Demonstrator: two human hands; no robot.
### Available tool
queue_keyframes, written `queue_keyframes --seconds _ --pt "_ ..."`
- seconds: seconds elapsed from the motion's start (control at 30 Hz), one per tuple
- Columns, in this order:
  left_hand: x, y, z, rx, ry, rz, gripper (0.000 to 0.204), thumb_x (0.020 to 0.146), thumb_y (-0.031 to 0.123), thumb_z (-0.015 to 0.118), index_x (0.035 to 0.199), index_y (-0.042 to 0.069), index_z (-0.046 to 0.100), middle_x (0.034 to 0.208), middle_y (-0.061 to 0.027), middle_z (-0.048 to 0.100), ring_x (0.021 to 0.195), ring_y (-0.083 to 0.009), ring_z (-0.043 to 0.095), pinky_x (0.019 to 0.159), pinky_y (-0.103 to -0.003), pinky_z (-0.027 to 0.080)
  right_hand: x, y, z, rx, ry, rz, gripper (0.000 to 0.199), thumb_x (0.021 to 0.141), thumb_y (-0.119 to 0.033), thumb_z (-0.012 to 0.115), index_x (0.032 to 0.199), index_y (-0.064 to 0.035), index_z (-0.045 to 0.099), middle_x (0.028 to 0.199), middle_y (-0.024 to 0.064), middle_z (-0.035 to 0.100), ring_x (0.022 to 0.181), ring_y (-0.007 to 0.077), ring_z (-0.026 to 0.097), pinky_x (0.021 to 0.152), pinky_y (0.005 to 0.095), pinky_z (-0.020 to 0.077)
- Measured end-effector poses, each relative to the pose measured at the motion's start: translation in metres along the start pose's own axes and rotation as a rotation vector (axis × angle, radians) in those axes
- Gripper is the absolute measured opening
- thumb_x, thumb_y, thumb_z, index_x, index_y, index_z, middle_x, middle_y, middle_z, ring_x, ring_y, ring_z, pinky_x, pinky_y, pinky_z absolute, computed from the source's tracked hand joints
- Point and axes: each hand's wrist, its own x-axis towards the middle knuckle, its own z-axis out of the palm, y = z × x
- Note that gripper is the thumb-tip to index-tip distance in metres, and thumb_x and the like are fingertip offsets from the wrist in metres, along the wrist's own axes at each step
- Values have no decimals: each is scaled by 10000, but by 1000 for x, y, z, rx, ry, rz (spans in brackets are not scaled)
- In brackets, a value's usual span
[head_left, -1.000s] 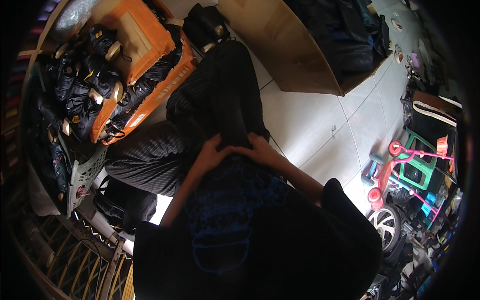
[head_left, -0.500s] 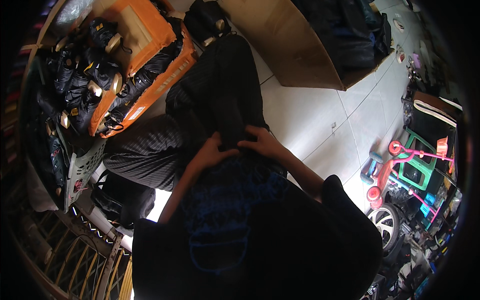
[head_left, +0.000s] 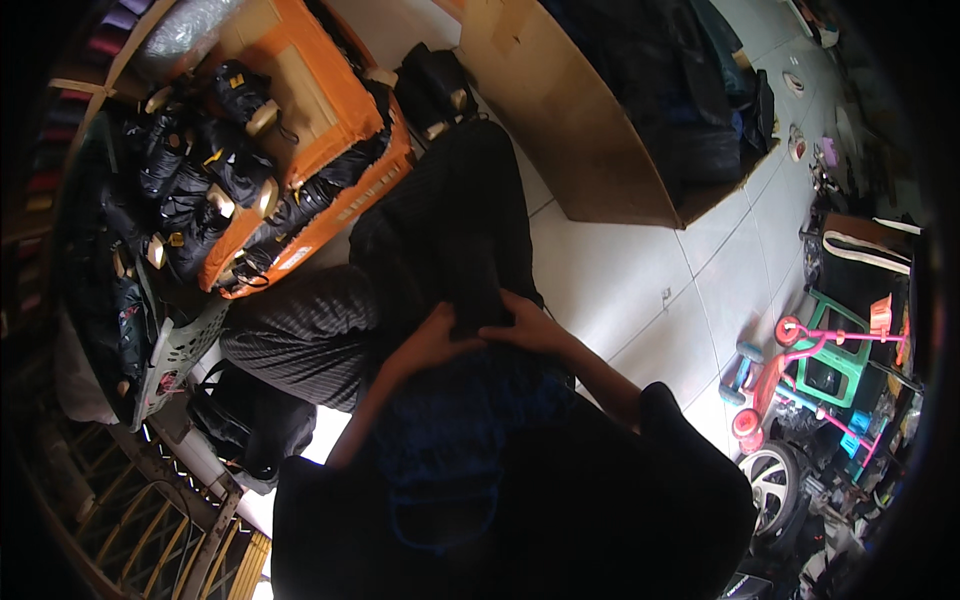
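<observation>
Overall light: dim and uneven — the lower half sank into near black
Brightest area: the white tiled floor [head_left: 640, 270] caught soft daylight, with no hard glare
Shadows: the dark garment [head_left: 450, 240] and the person's torso lost nearly all detail; the left hand [head_left: 432, 340] and right hand [head_left: 535, 325] showed only as warm, underlit shapes
Colour: the orange crate [head_left: 300, 120] and the pink toy tricycle [head_left: 830, 350] stayed saturated
Distortion: strong fisheye — the cardboard box [head_left: 580, 130] edges bowed, and a black vignette ringed the frame
Sharpness: centre fairly crisp, rim soft and smeared
</observation>
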Motion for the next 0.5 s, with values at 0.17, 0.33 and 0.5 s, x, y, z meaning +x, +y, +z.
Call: queue_keyframes --seconds 0.17,0.33,0.5 --pt "21 17 -22 -509 122 -271 334 888 145 691 1183 31 583 1192 -145 619 1000 -237 649 874 -345 524 57 -4 -28 -1 452 130 673 887 -342 695 1344 81 441 1232 229 586 1130 252 583 951 333 460" --pt "21 -1 -47 -384 499 -68 237 923 79 635 1150 22 598 1088 -121 669 950 -182 673 809 -303 541 172 -59 -81 -136 601 -149 590 918 -399 613 1179 119 507 1057 340 618 979 451 633 863 469 493" --pt "9 10 -94 -345 737 -3 158 941 76 615 1072 -11 636 980 -113 709 944 -173 693 810 -282 531 293 -73 -90 -608 707 -248 479 949 -405 557 1100 49 532 971 295 660 937 442 650 803 488 521"
